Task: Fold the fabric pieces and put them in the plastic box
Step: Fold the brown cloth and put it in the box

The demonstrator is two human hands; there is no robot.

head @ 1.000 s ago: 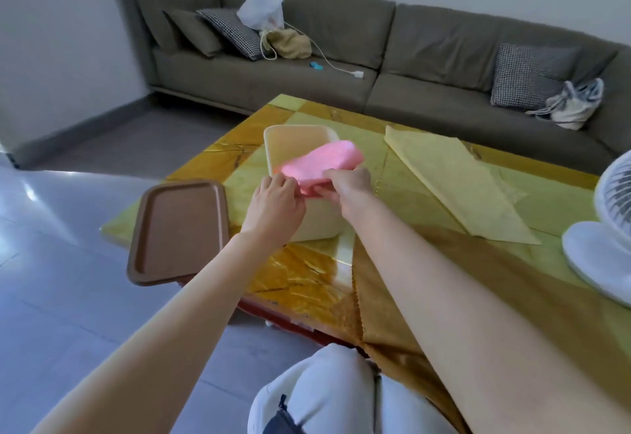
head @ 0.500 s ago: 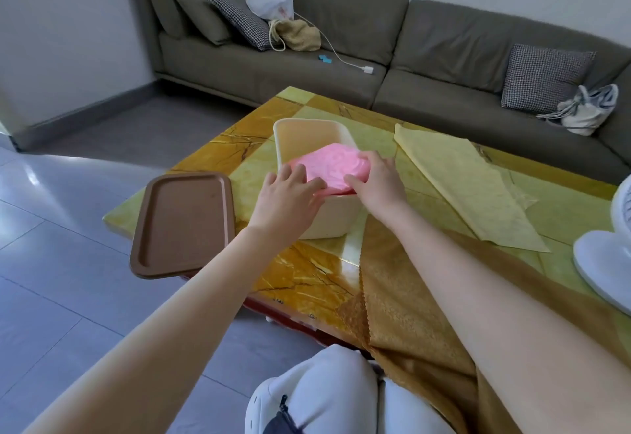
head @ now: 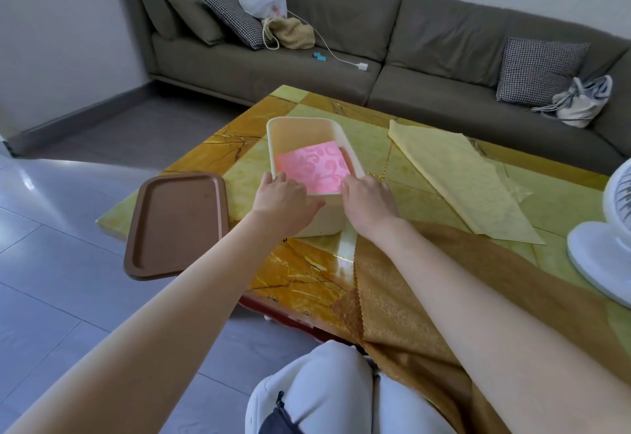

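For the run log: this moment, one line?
folded pink patterned cloth inside cream plastic box; left hand, right hand at box's near rim; yellow cloth, golden-brown cloth outside box

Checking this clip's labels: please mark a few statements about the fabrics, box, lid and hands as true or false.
1. The pink fabric lies inside the plastic box. True.
2. The brown lid closes the box. False: it lies on the table, left of the box.
3. The pale yellow fabric is in the box. False: it lies spread on the table, right of the box.
4. The left hand and right hand are at the box's near rim. True.
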